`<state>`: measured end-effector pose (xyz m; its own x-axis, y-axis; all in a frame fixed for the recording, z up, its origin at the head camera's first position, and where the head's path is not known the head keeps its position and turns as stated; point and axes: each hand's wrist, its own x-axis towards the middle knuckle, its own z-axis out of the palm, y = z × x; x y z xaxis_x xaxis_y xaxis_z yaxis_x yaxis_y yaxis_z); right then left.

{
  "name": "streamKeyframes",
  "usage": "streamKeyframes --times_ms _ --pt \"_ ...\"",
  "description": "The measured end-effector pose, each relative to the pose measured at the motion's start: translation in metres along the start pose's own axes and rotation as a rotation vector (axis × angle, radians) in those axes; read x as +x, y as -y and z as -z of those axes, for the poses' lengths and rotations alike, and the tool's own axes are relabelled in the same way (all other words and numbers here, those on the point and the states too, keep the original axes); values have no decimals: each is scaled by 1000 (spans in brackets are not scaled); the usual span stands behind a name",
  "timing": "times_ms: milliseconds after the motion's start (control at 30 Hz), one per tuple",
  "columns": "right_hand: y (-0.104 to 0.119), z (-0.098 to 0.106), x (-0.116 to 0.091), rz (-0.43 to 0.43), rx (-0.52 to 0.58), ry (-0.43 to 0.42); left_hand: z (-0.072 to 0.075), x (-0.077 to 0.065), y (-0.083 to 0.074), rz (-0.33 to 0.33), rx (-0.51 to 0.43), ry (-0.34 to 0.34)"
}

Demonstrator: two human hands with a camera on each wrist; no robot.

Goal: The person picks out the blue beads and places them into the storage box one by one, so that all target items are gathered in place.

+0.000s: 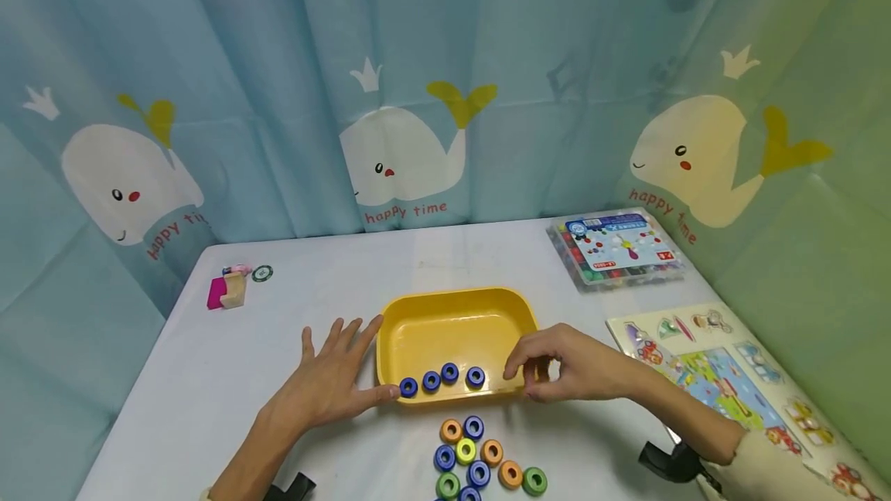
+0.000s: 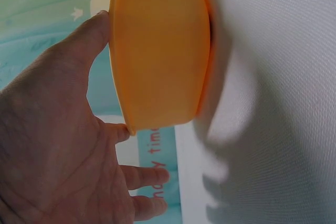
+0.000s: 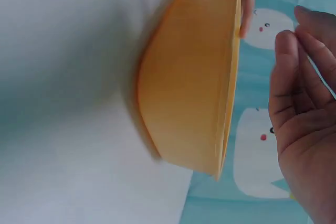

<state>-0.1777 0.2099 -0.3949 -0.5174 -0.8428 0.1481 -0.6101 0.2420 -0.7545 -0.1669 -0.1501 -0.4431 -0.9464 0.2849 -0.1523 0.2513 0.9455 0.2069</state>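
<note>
A yellow tray (image 1: pixel 455 303) stands on the table, its near side holding a row of several blue ring beads (image 1: pixel 449 373). My left hand (image 1: pixel 330 381) is spread at the tray's left end, thumb at the near corner and forefinger at the rim. The left wrist view has the tray's side wall (image 2: pixel 163 51) beside those fingers. Over the tray's right end hovers my right hand (image 1: pixel 567 366), fingers loosely bent and nothing visible between them. In the right wrist view, that hand (image 3: pixel 307 103) is apart from the tray's outer wall (image 3: pixel 189 77).
Nearer than the tray lie loose ring beads (image 1: pixel 479 474) in blue, orange, green and yellow. A clear-sided box (image 1: pixel 619 246) sits at the back right, above a picture puzzle board (image 1: pixel 724 385). Small pink and wooden pieces (image 1: pixel 227 291) lie at the far left. A whale-print curtain (image 1: pixel 278 60) hangs behind.
</note>
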Motion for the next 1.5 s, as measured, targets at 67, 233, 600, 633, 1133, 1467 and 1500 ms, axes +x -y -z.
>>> streamKeyframes --times_ms 67,233,600,633,1133,1467,1500 --pt "3 -10 -10 -15 -7 -18 -1 0 0 -1 2 6" --pt "3 -38 -26 -51 -17 -69 0 0 -1 -2 9 9" --pt "-12 -82 -30 -219 26 -132 1 0 -1 -2 5 9" --pt "-13 -84 -29 -240 25 -134 1 0 -1 -1 4 9" --pt "-28 -98 -16 -247 35 -105 -2 0 0 -1 6 15" --pt "-28 -99 -10 -282 132 -66 0 0 0 2 2 15" --pt "-28 -100 -9 -271 134 -65 0 0 -1 2 0 15"
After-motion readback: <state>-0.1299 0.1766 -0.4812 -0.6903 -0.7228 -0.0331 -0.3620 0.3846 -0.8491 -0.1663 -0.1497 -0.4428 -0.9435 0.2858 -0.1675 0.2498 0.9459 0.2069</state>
